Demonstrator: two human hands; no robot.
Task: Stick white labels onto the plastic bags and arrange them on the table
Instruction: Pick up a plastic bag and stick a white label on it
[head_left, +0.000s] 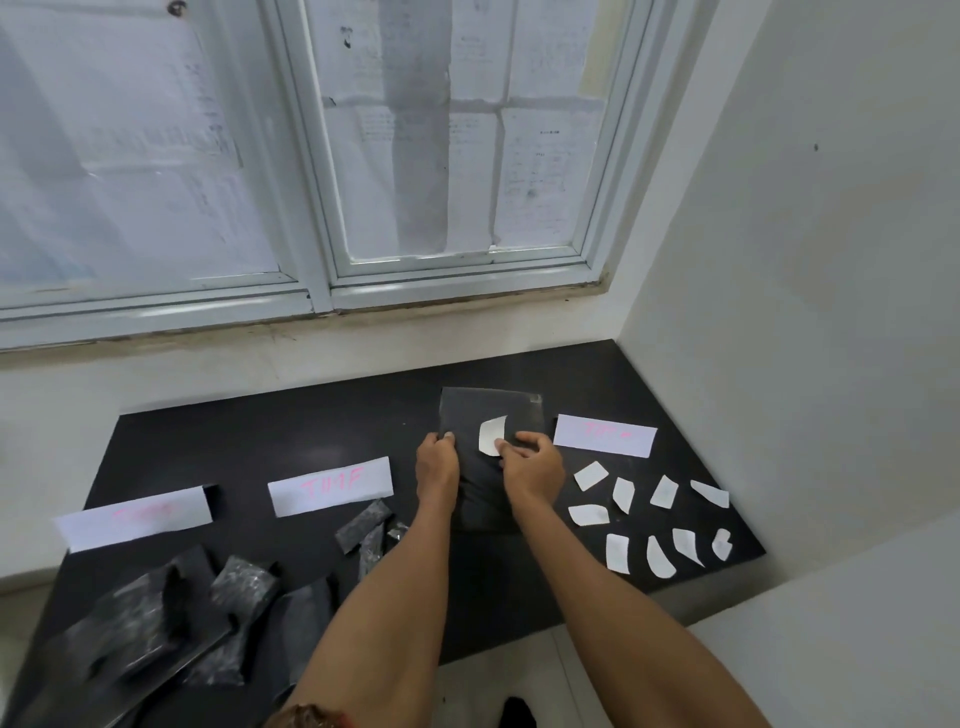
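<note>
Pressure is what I am attending to at this step: I am judging that the white label (491, 434) is only partly down on the black plastic bag (488, 404). So I am planning to smooth it flat from the held corner outward toward 12 o'clock, slowly, so that no crease is getting trapped and the thin film is not bunching under it. The bag is lying flat on the bench (311, 426) at centre, under the hands and running on toward 12 o'clock, with the label sitting near its middle. The left hand (438, 460) is gripping the bag's 9 o'clock edge, fingers curled over it, pinning the film taut. The right hand (531, 462) is angling in from 5 o'clock, thumb tip on the label's near corner and the other fingers curled. It is looking like a pinch, though I am not seeing the underside. Both forearms are stretching straight ahead, hands close together but not touching. Loose labels (664, 491) are lying at 4 o'clock, crumpled bags (244, 584) at 8 o'clock.
</note>
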